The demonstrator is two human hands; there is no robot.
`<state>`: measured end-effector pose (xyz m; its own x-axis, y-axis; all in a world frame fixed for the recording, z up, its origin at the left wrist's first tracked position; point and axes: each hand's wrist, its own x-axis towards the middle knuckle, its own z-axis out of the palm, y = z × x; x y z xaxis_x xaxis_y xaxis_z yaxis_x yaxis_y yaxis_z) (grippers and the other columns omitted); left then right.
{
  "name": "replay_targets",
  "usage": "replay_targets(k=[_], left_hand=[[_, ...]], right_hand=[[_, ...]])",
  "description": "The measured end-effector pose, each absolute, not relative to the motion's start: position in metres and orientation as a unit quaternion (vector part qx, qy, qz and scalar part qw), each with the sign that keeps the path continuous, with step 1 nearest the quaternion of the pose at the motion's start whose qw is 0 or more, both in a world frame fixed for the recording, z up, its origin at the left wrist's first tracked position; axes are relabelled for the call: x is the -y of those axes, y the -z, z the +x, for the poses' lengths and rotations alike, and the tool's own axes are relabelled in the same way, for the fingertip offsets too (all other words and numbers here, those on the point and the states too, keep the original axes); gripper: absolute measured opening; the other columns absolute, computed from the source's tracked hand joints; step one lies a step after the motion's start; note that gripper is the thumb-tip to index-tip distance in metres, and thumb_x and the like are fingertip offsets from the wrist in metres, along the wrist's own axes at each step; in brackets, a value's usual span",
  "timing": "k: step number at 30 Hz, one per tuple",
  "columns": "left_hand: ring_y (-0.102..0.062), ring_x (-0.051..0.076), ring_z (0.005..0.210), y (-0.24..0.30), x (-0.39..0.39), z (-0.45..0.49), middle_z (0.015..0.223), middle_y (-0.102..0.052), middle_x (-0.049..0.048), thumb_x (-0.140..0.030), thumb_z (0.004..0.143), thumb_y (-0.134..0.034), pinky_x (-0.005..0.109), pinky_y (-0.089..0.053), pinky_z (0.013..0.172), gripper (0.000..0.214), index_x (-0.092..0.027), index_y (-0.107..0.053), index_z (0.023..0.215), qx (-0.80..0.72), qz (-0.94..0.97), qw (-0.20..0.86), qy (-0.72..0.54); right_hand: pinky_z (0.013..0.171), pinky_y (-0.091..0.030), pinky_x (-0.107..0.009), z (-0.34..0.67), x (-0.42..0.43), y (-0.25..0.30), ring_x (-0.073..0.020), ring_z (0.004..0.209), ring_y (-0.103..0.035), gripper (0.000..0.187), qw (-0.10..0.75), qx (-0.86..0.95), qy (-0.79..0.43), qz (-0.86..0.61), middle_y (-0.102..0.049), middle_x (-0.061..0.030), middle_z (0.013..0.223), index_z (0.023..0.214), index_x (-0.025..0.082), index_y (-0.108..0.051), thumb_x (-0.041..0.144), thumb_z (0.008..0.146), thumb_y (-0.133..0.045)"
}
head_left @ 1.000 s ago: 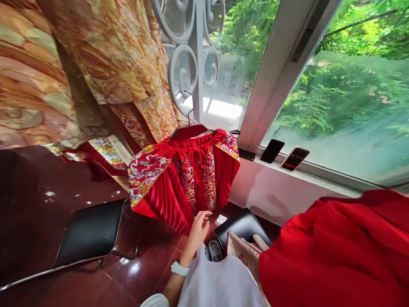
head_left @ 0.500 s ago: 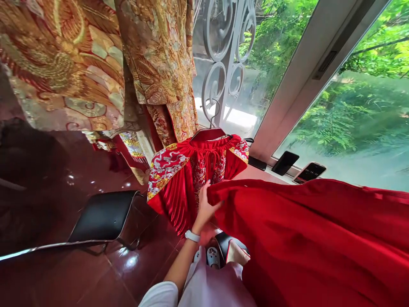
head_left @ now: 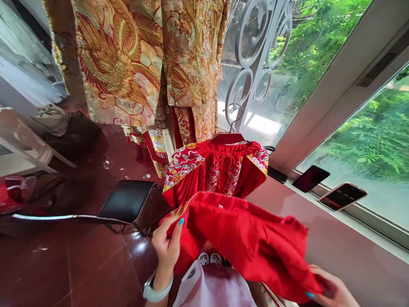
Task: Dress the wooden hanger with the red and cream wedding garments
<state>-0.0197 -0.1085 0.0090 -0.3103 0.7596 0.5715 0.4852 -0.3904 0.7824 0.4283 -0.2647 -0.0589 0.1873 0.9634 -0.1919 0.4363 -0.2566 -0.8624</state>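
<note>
A plain red garment (head_left: 246, 238) is stretched between both my hands in front of me. My left hand (head_left: 166, 247) pinches its left edge, thumb on the cloth. At the bottom right my right hand (head_left: 329, 290) grips the garment's other end, fingers closed on it. Behind it an embroidered red skirt (head_left: 220, 170) hangs on a hanger (head_left: 231, 134) hooked to the white window grille (head_left: 255, 76).
Gold embroidered robes (head_left: 140, 64) hang at the upper left. A black stool (head_left: 126, 204) stands on the dark red tile floor. Two phones (head_left: 341, 196) lean on the window sill at the right. A white table (head_left: 19, 145) and dark bags sit at the far left.
The red garment, spread wide across the right half a second ago, is now gathered into a smaller bundle between both hands. My right hand has come into view. The view swung left.
</note>
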Motion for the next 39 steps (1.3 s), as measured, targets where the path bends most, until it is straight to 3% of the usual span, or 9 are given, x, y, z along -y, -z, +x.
replay_targets(k=[2,4,6,11,15,21,29,33,39], left_hand=[[-0.065,0.016,0.054,-0.026,0.129,-0.019,0.064,-0.072,0.0008,-0.034,0.093,-0.058,0.026,-0.052,0.056,0.022,-0.021,-0.073,0.083,-0.47,0.67,0.079,-0.569],[-0.057,0.013,0.045,-0.039,0.145,-0.005,0.052,-0.062,-0.0014,-0.032,0.1,-0.046,0.026,-0.047,0.052,0.034,-0.022,-0.07,0.078,-0.369,0.775,0.101,-0.503],[-0.054,0.011,0.043,-0.05,0.154,0.014,0.049,-0.058,-0.0023,-0.031,0.105,-0.034,0.026,-0.044,0.052,0.043,-0.021,-0.066,0.077,-0.296,0.843,0.125,-0.432],[-0.066,0.012,0.057,-0.053,0.153,0.009,0.066,-0.071,-0.0012,-0.023,0.101,-0.046,0.023,-0.048,0.058,0.024,-0.021,-0.068,0.091,-0.377,0.823,0.105,-0.412],[-0.069,0.017,0.061,0.0,0.163,-0.045,0.074,-0.075,0.002,-0.032,0.08,-0.073,0.024,-0.055,0.057,0.015,-0.021,-0.072,0.09,-0.538,0.687,0.145,-0.467],[-0.075,0.027,0.072,0.055,0.175,-0.118,0.074,-0.078,0.0067,-0.036,0.074,-0.058,0.035,-0.062,0.066,0.023,-0.02,-0.075,0.074,-0.7,0.477,0.163,-0.506],[-0.075,0.031,0.089,-0.03,0.121,-0.174,0.096,-0.08,0.01,-0.043,0.08,-0.055,0.04,-0.057,0.084,0.031,-0.021,-0.077,0.086,-0.754,0.558,0.011,-0.347],[-0.074,0.033,0.095,-0.08,0.085,-0.178,0.102,-0.079,0.011,-0.043,0.089,-0.052,0.041,-0.054,0.085,0.033,-0.023,-0.078,0.095,-0.778,0.592,-0.008,-0.21],[-0.071,0.037,0.102,-0.128,0.015,-0.179,0.108,-0.076,0.0179,-0.032,0.095,-0.051,0.045,-0.051,0.089,0.033,-0.016,-0.076,0.109,-0.765,0.641,-0.018,-0.063]], right_hand=[[0.094,-0.059,-0.047,0.399,0.23,0.064,-0.0406,0.114,-0.067,0.061,0.329,0.525,-0.442,-0.649,-0.068,-0.0181,0.127,0.12,0.026,-0.071,0.049,0.065,-0.084],[0.111,-0.047,-0.053,0.351,0.198,0.063,-0.0379,0.139,-0.049,0.091,0.354,0.569,-0.393,-0.63,-0.044,-0.0171,0.156,0.152,0.027,-0.043,0.042,0.071,-0.081],[0.12,-0.032,-0.057,0.297,0.172,0.058,-0.0368,0.148,-0.036,0.1,0.338,0.659,-0.365,-0.564,-0.034,-0.0166,0.162,0.157,0.024,-0.033,0.036,0.07,-0.082],[0.103,-0.053,-0.044,0.201,0.131,0.048,-0.0266,0.116,-0.068,0.051,0.28,0.757,-0.447,-0.385,-0.07,-0.0112,0.13,0.14,0.023,-0.06,0.019,0.091,-0.05],[0.097,-0.055,-0.037,0.164,0.109,0.041,-0.0232,0.11,-0.071,0.046,0.372,0.716,-0.419,-0.416,-0.071,-0.0088,0.127,0.138,0.023,-0.062,0.021,0.099,-0.039],[0.095,-0.057,-0.041,0.115,0.074,0.041,-0.0255,0.11,-0.07,0.05,0.288,0.838,-0.341,-0.314,-0.071,-0.0096,0.126,0.145,0.025,-0.054,0.019,0.096,-0.048],[0.115,-0.029,-0.067,0.289,-0.021,-0.042,-0.0436,0.142,-0.037,0.082,0.506,0.664,0.159,-0.527,-0.046,-0.0225,0.15,0.153,0.017,-0.038,0.046,0.084,-0.072],[0.095,-0.051,-0.053,0.369,-0.066,-0.063,-0.0384,0.112,-0.064,0.072,0.358,0.726,0.049,-0.585,-0.067,-0.0156,0.127,0.149,0.022,-0.046,0.054,0.087,-0.062],[0.085,-0.057,-0.041,0.38,-0.078,-0.06,-0.0305,0.098,-0.071,0.05,0.343,0.767,-0.041,-0.541,-0.073,-0.0128,0.119,0.133,0.019,-0.062,0.039,0.09,-0.048]])
